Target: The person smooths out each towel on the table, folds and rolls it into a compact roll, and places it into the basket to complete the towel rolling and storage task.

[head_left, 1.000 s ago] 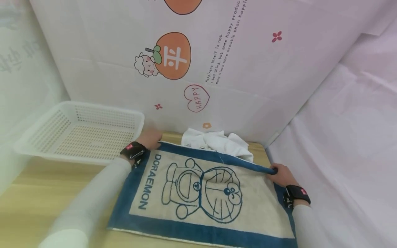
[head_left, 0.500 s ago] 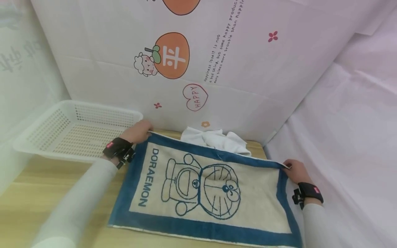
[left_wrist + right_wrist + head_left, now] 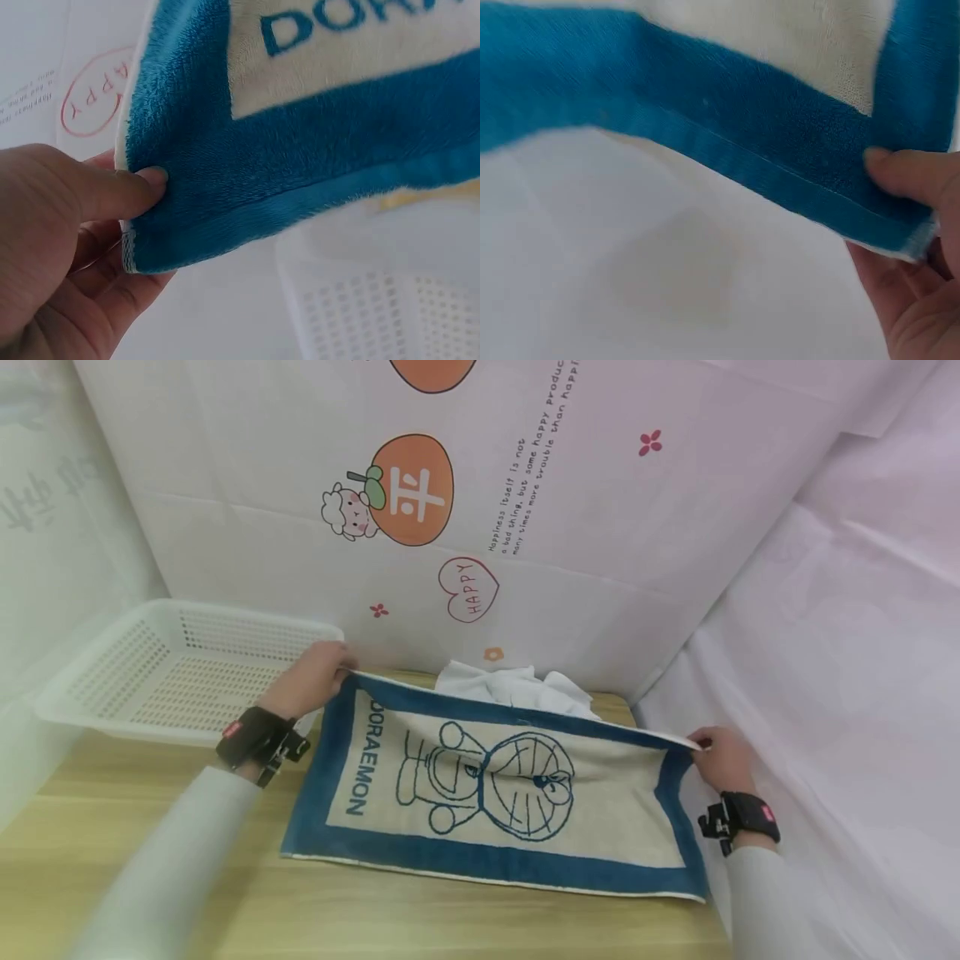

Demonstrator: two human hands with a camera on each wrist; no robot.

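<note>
A blue-bordered cream towel [image 3: 615, 810] with a line-drawn cartoon figure and the word DORAEMON stretches between both hands, its far edge lifted and its near edge low over the table. My left hand [image 3: 311, 678] pinches the far left corner; in the left wrist view the thumb [image 3: 154, 184] lies on the blue border with fingers behind. At the far right corner, my right hand [image 3: 723, 760] pinches the cloth the same way, its thumb [image 3: 892, 166] on the border in the right wrist view. The towel sags slightly in the middle, creasing the figure.
A white perforated plastic basket [image 3: 105, 714] stands at the back left, partly behind the left hand. Crumpled white cloth [image 3: 517, 683] lies behind the towel against the printed backdrop [image 3: 585, 610]. The wooden table [image 3: 150, 827] shows in front; a white draped sheet [image 3: 847, 693] borders the right.
Both hands have shifted away from the body and farther apart, the left towards the basket. The right corner of the towel has unrolled, and its near edge has slid away from the person.
</note>
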